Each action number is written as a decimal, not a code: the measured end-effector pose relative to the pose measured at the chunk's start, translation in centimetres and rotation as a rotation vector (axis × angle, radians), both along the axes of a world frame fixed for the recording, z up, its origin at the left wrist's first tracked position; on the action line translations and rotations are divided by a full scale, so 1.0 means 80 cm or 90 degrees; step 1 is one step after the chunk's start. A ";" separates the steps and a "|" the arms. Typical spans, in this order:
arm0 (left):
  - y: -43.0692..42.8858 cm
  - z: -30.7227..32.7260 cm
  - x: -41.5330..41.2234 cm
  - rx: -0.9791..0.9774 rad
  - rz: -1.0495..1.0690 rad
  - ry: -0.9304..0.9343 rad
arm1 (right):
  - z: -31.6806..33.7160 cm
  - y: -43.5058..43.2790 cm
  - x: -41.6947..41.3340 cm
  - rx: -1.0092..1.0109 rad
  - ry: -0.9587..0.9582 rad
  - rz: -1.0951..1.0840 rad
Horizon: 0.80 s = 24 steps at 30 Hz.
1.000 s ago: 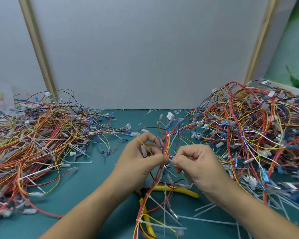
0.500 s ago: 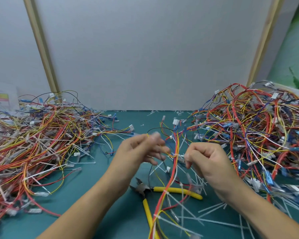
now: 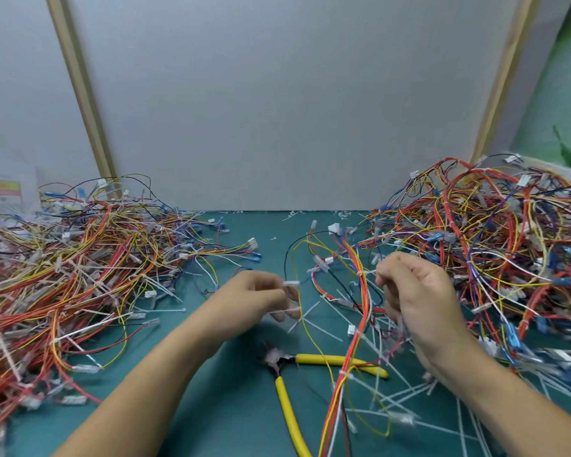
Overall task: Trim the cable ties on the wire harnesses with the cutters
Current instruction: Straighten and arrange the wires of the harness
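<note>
So, the cutters [image 3: 279, 361] are lying on the tabletop [image 3: 231, 417] with the handles splayed, and nobody's holding them. Just behind them our left hand [image 3: 256, 300] has its grip closed to a pinch on a white bit of the harness [image 3: 363, 298], though it's a bit blurry there. Our right hand [image 3: 416, 295], behind and right of the cutters, has its grip curled tight, pinching the same harness at a white cable tie [image 3: 365, 273]. The harness trails forward across one yellow cutter handle with long tie tails poking out, so we'd say this one's untrimmed. The left pile [image 3: 80, 265] and right pile [image 3: 491, 258] sit well to either side of the cutters, and we can't tell which is finished. White snippets [image 3: 294, 215] far behind the cutters hint some trimming's done, but plenty's left, we reckon
</note>
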<state>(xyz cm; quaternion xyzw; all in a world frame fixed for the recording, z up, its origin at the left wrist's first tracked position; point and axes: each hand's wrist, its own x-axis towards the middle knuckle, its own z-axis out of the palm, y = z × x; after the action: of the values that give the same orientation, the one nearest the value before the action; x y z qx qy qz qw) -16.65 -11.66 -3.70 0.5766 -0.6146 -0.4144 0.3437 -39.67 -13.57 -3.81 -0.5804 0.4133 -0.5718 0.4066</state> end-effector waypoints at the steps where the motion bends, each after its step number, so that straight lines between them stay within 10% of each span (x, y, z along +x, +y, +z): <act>1: 0.003 0.003 0.000 -0.004 -0.036 0.021 | -0.001 -0.002 0.000 0.003 0.007 -0.019; 6: 0.007 0.009 -0.005 -0.070 -0.051 0.199 | 0.004 -0.015 -0.010 -0.009 0.126 -0.118; 12: 0.011 -0.001 -0.026 -0.175 -0.020 0.201 | 0.027 0.024 0.006 -0.342 0.316 -0.151; 24: 0.022 -0.006 -0.039 -0.371 -0.070 0.157 | 0.015 0.031 0.020 -0.020 0.267 0.135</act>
<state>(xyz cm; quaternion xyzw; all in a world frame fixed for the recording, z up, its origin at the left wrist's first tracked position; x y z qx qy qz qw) -19.75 -9.93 -4.16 0.3654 -0.6915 -0.3057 0.5429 -38.04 -11.07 -2.60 -0.7330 0.4167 -0.3991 0.3604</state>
